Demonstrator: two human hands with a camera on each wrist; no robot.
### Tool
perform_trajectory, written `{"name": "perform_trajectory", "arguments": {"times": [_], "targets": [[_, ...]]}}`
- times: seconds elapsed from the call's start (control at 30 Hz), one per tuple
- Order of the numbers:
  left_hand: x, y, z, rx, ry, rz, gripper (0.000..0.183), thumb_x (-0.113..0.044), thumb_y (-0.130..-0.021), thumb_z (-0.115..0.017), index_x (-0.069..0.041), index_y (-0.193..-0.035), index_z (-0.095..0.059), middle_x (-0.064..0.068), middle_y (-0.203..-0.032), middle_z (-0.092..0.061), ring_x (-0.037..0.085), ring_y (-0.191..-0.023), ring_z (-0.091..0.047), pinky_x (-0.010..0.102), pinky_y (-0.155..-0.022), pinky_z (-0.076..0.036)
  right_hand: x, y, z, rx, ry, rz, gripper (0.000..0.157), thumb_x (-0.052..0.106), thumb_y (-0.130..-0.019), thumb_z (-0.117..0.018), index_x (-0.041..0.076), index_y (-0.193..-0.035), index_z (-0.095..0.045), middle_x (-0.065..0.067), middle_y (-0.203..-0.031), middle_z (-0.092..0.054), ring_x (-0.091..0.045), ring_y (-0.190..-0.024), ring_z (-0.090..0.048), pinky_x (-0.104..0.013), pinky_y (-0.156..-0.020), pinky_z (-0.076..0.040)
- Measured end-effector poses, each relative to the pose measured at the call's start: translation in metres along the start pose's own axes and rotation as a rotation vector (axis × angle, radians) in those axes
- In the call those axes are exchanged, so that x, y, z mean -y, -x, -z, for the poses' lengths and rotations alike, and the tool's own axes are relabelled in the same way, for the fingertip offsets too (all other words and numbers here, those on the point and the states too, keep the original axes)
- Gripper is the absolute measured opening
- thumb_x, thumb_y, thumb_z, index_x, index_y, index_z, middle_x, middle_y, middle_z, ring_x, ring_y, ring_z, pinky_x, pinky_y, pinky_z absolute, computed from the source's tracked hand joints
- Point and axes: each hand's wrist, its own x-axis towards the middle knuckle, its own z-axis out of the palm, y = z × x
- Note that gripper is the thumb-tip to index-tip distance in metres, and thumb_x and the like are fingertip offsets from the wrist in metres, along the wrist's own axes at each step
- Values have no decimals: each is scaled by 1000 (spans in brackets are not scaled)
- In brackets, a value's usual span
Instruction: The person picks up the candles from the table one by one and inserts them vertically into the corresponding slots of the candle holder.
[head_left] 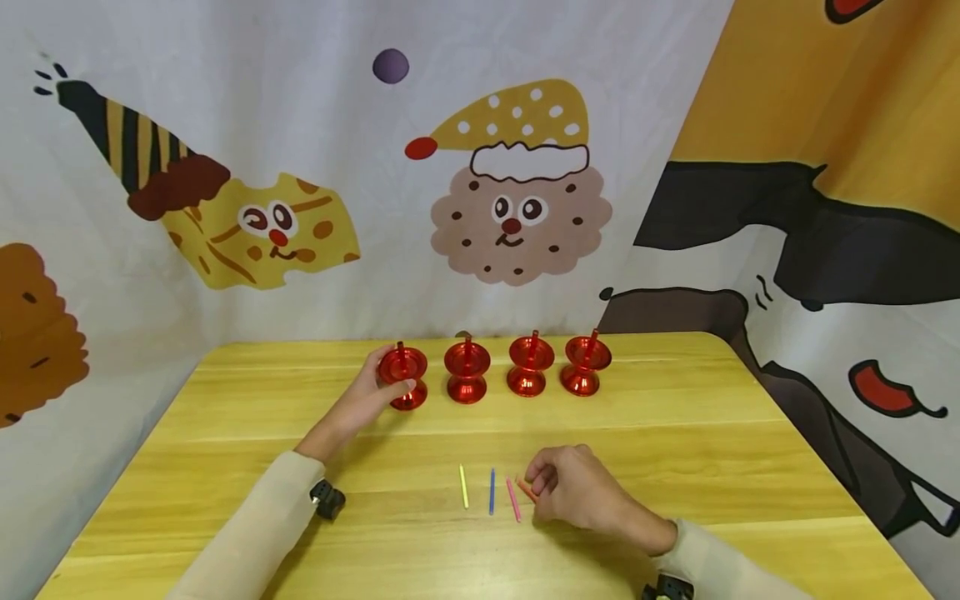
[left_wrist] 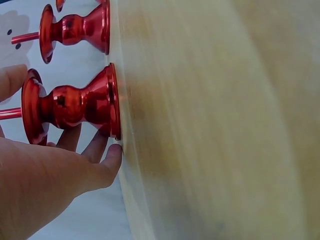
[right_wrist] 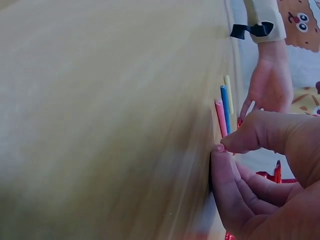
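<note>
At the far side of the table stands a row of several shiny red candle holders, each with a thin upright tube in its dish. My left hand (head_left: 371, 392) grips the leftmost candle holder (head_left: 403, 364), thumb over the dish's near side and fingers behind; the left wrist view shows fingers (left_wrist: 102, 150) along its base. Low over the tabletop, my right hand (head_left: 581, 492) pinches a thin orange candle (head_left: 527, 490) between thumb and forefinger; the fingers hide part of it. Just left of it lie a pink candle (head_left: 513, 500), a blue candle (head_left: 492, 492) and a yellow candle (head_left: 463, 487).
The other candle holders (head_left: 467, 371) stand upright to the right of the gripped one. Behind the wooden table (head_left: 337, 542) hangs a white cloth (head_left: 300, 83) printed with cartoon figures. A black strap (head_left: 327, 499) circles my left cuff.
</note>
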Motion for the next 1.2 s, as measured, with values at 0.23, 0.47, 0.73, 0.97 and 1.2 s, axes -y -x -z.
{"name": "perform_trajectory", "arguments": {"times": [0.23, 0.47, 0.73, 0.97, 1.2], "targets": [[1, -1, 2, 5, 22, -7, 92, -12, -108, -69, 0, -174, -6, 35, -166, -38, 47, -156, -38, 59, -127, -31, -3, -8, 5, 46, -201, -125, 24, -11, -77, -81, 2, -97, -80, -4, -85, -72, -16, -78, -64, -23, -65, -52], [1, -1, 2, 0, 44, -1, 91, -10, -108, -68, 1, -174, -6, 35, -165, -40, 47, -156, -38, 58, -128, -30, -4, -23, 8, 37, -438, -232, 33, -9, -76, -75, -7, -108, -80, -8, -91, -72, -18, -83, -65, -26, -70, -56], [-2, -1, 1, -2, 50, 37, 90, -12, -107, -69, -1, -173, -10, 34, -165, -41, 45, -155, -39, 58, -128, -30, -6, -42, 5, 49, -593, -274, 34, -4, -81, -72, -9, -114, -78, -12, -99, -75, -20, -87, -71, -35, -81, -65], [-3, -1, 1, 0, 47, 59, 90, -16, -106, -70, -4, -173, -11, 33, -165, -42, 45, -155, -39, 60, -128, -28, -2, -57, -1, 64, -646, -235, 29, -1, -86, -75, -11, -112, -77, -16, -106, -78, -22, -93, -74, -41, -87, -65], [-3, -1, 1, -4, 37, 66, 88, -16, -107, -69, -3, -173, -12, 33, -164, -43, 45, -153, -42, 61, -127, -29, 8, -76, -8, 39, -716, -188, 23, -4, -91, -76, -13, -111, -76, -23, -110, -77, -26, -92, -77, -42, -87, -65]]}}
